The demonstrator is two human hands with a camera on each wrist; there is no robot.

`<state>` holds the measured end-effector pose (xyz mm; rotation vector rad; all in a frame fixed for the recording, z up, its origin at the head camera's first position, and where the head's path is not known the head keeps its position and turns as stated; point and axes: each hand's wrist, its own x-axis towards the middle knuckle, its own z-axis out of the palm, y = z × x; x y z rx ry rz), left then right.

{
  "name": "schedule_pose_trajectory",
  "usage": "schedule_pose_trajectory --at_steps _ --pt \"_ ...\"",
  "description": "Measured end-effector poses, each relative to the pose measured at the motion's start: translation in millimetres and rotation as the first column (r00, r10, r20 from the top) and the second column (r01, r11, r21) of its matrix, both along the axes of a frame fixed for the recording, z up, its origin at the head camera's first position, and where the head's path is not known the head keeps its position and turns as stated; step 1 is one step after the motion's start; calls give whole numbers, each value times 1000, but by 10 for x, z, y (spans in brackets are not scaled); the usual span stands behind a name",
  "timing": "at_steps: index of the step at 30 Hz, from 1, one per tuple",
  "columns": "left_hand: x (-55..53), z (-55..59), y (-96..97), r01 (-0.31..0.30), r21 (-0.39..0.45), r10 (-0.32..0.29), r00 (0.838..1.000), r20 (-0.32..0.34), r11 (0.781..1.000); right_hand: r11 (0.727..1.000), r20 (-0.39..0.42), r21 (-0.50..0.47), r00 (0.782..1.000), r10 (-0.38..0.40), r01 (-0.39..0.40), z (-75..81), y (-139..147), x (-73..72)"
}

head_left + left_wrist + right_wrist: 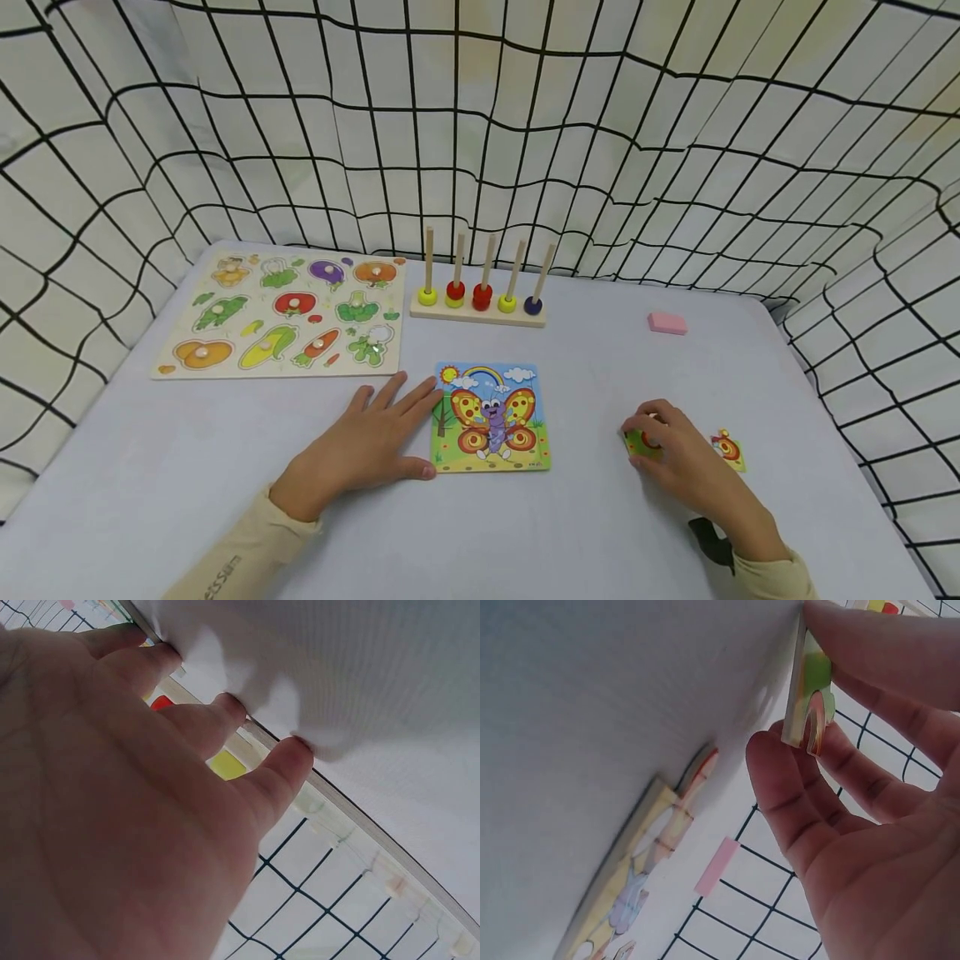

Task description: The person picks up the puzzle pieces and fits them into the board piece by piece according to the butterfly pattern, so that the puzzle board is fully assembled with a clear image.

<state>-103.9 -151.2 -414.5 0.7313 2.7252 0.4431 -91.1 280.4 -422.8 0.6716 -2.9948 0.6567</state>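
A square butterfly picture board (pixel 491 383) lies flat in the middle of the table. My left hand (pixel 367 446) rests at its left edge, fingers spread, with fingertips and thumb right at the board's side. Off to the right, my right hand (pixel 682 462) pinches a small green and yellow puzzle piece (pixel 641 444) between thumb and fingers. In the right wrist view this puzzle piece (pixel 810 690) stands nearly on edge in the grip. Just right of that hand lies a second puzzle piece (pixel 727 450), partly hidden by it; the right wrist view shows its purple and yellow print.
Behind the left hand lies a wooden vegetable peg board (pixel 255 333). A stacking rack (pixel 480 315) with upright pegs and coloured rings stands behind the butterfly board. A pink block (pixel 667 323) sits at the back right. Black netting (pixel 480 133) encloses the table's back and sides.
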Motion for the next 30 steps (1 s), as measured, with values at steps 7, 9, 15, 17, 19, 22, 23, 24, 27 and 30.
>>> schedule_pose_trajectory --at_steps 7,9,15,17,19,22,23,24,27,30 --pt "-2 -21 -4 9 -3 -9 1000 -23 1000 1000 -49 -20 999 19 -20 -1 -20 -13" --pt "-2 -20 -5 12 0 -12 999 -34 1000 1000 -42 -22 999 10 -11 8 -30 -13" --pt "1 -22 -5 16 1 -16 999 -47 1000 999 18 -39 1000 -22 23 60 -53 -7" --pt "1 -28 -5 14 -1 -14 999 -44 1000 998 28 -45 999 -31 32 77 -57 -5" --pt "2 -33 -5 12 0 -12 999 -38 1000 998 27 -52 999 -36 37 90 -60 -4" --pt "0 -34 -5 8 1 -8 1000 -25 1000 997 13 -73 999 -30 30 99 -68 -14" --pt "-1 -33 -5 7 2 -7 1000 -22 1000 997 5 -79 1000 -26 26 100 -72 -19" --pt "-1 -33 -5 6 3 -5 1000 -19 1000 996 -2 -85 1000 -20 20 101 -76 -24" --pt "1 -29 -8 3 6 -3 1000 -15 1000 995 -19 -100 1000 -5 3 101 -95 -43" --pt "4 -28 -10 4 5 -4 1000 -18 1000 994 -25 -106 1000 2 -4 102 -120 -64"
